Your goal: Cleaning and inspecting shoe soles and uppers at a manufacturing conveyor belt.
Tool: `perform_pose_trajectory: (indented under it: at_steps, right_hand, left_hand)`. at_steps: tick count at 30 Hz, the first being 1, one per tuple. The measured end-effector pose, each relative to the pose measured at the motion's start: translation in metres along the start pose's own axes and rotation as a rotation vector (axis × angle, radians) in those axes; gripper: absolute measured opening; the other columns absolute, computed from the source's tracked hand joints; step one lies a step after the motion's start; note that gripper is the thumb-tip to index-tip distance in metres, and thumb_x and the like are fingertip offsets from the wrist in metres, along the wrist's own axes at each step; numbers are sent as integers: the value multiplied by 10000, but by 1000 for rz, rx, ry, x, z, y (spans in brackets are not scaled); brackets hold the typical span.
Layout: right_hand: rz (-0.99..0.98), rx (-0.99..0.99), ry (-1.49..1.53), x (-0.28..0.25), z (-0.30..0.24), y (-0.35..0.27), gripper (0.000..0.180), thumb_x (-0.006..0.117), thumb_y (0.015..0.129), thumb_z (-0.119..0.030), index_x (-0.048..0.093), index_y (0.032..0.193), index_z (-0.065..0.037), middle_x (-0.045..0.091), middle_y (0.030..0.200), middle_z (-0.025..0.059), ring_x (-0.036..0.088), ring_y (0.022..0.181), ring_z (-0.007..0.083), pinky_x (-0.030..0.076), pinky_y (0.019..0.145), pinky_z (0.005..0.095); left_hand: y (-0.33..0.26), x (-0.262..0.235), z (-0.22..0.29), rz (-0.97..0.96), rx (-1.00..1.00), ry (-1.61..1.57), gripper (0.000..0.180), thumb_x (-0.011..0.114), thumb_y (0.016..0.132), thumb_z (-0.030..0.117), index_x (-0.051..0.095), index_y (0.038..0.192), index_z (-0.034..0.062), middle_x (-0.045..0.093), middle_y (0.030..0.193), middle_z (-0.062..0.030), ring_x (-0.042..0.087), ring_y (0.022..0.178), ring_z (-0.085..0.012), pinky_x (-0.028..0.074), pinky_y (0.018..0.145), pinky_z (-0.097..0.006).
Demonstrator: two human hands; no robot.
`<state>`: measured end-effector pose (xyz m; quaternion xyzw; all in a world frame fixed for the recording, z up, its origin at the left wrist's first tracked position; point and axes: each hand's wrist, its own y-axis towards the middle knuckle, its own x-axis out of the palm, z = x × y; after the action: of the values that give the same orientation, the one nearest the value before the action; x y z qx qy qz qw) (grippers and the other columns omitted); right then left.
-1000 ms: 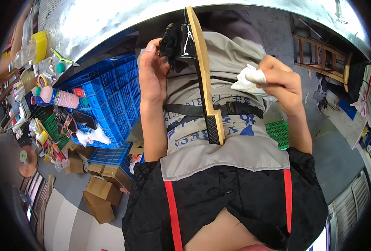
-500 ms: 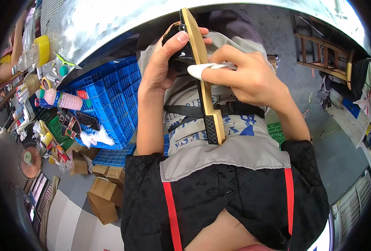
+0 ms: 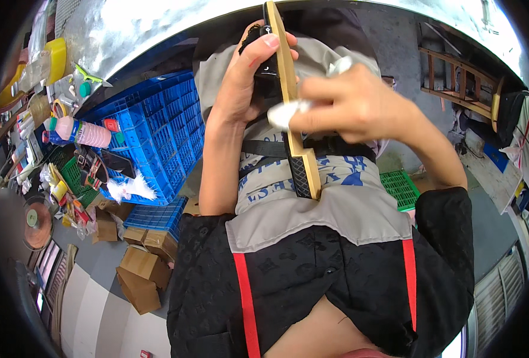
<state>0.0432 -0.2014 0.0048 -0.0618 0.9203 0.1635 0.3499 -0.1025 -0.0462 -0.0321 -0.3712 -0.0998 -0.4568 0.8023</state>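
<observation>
A sandal (image 3: 287,74) with a tan sole, glossy black strap and textured black heel edge stands on its side over my lap, its heel end toward me. My left hand (image 3: 237,83) is closed round its far part, thumb on the strap side and fingertips showing past the tan edge. A white cloth (image 3: 284,116) is bunched in my right hand (image 3: 360,107), which is closed and slightly smeared by motion. The cloth lies against the sandal's middle, near the black side. Part of the strap is hidden by my left hand.
At left stands a blue plastic crate (image 3: 163,137), with a pink bottle (image 3: 82,132) beside it. A metal-topped table (image 3: 157,30) runs across the far side. Cardboard boxes (image 3: 142,277) lie at lower left. A green basket (image 3: 398,190) sits right of my lap.
My right hand has shifted slightly with the cloth, lower along the sandal, and more cloth shows above its fingers. The sandal and my left hand have moved a little farther away.
</observation>
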Motion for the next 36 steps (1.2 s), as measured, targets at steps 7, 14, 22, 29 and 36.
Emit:
perform_pose_trajectory:
  at_steps: [7,14,22,29,36]
  right_hand:
    - [11,25,-99,-12,-7,-2,499,693,722,-57,684,1183,-246,584,887,-2,620,637,206,458,487,326]
    - [-135,-17,111,-15,-16,-11,405,682,747,-68,694,1125,-215,590,869,-6,629,654,208,468,502,339]
    - [-113,4,196,-8,-16,-17,492,681,710,-14,716,1145,-239,581,872,14,616,657,229,470,521,341]
    - [-129,35,109,-9,-11,-13,541,669,703,-20,691,1186,-263,545,870,38,603,666,248,479,530,360]
    - [-58,86,-23,-16,-3,-8,524,667,683,9,693,1146,-237,556,876,17,596,631,245,450,514,359]
  left_hand:
    - [-1,10,1,93,25,67,492,641,878,414,633,1144,1,679,980,-114,670,840,-181,587,746,-348]
    - [0,11,-3,156,34,134,482,672,852,435,656,1098,20,672,926,-91,654,762,-168,568,726,-306]
    - [4,13,-7,183,161,155,441,672,874,411,656,1085,24,672,924,-77,660,756,-154,572,703,-305]
    - [2,9,-1,162,83,146,444,678,867,423,667,1064,25,671,909,-78,659,714,-171,561,678,-295]
    - [-2,13,4,114,44,146,510,683,885,349,540,1251,24,657,995,-83,642,892,-146,577,717,-321]
